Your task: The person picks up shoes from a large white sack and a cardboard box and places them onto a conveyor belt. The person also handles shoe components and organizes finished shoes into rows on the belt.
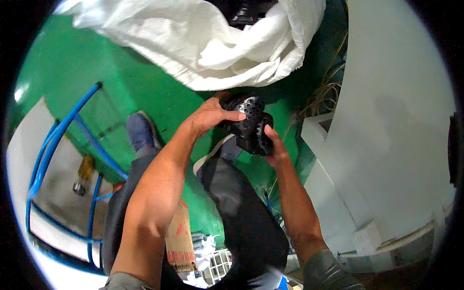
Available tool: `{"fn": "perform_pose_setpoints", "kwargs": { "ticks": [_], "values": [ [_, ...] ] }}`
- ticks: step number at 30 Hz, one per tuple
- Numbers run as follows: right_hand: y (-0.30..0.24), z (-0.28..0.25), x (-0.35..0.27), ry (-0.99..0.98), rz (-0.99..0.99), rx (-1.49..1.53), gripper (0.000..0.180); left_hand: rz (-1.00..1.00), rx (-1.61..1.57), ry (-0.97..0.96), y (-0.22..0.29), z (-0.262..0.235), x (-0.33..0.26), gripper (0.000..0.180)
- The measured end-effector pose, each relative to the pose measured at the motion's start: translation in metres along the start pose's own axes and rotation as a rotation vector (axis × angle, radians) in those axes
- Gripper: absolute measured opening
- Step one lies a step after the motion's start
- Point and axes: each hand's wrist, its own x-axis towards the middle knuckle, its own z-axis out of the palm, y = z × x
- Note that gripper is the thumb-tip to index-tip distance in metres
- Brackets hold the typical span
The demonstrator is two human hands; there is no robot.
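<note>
Between my two hands is a black plastic part [248, 126] with a patch of round holes on its upper face. My left hand [215, 115] grips its left side, the thumb lying across the holed face. On the lower right side, my right hand [276, 145] holds the same part with its thumb on top; the other fingers are mostly hidden beneath. Just beyond my hands lies a large white woven sack [232, 58], its mouth showing dark black pieces [244, 17] inside.
A blue tubular metal frame [72, 113] stands at the left beside a yellowish bottle-like object [84, 174]. White panels [386, 121] rise at the right, with coiled cord [325, 99] near them. A cardboard box [180, 237] and a white wire basket [220, 266] are near my legs. The floor [96, 63] is green.
</note>
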Motion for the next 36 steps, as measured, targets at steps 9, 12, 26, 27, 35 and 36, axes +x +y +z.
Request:
{"fn": "perform_pose_setpoints", "kwargs": {
  "ticks": [9,12,26,27,35,36],
  "values": [
    [-0.002,0.196,-0.138,-0.17,-0.18,-0.16,0.069,0.174,-0.569,0.153,0.037,-0.002,-0.235,0.091],
    [-0.016,0.252,-0.195,-0.079,-0.292,-0.324,0.08,0.202,-0.577,0.211,0.071,0.019,-0.31,0.089],
    [-0.039,0.332,-0.289,-0.141,-0.328,-0.326,0.079,0.294,-0.511,0.223,0.153,0.041,-0.426,0.086],
    [-0.046,0.335,-0.284,-0.154,-0.326,-0.304,0.077,0.304,-0.463,0.245,0.163,0.04,-0.423,0.087],
    [-0.128,0.348,-0.191,-0.178,-0.399,-0.225,0.065,0.341,-0.251,0.19,0.254,-0.009,-0.324,0.082],
    [-0.135,0.352,-0.178,-0.149,-0.378,-0.212,0.065,0.338,-0.252,0.176,0.261,-0.019,-0.312,0.08]
  ]
}}
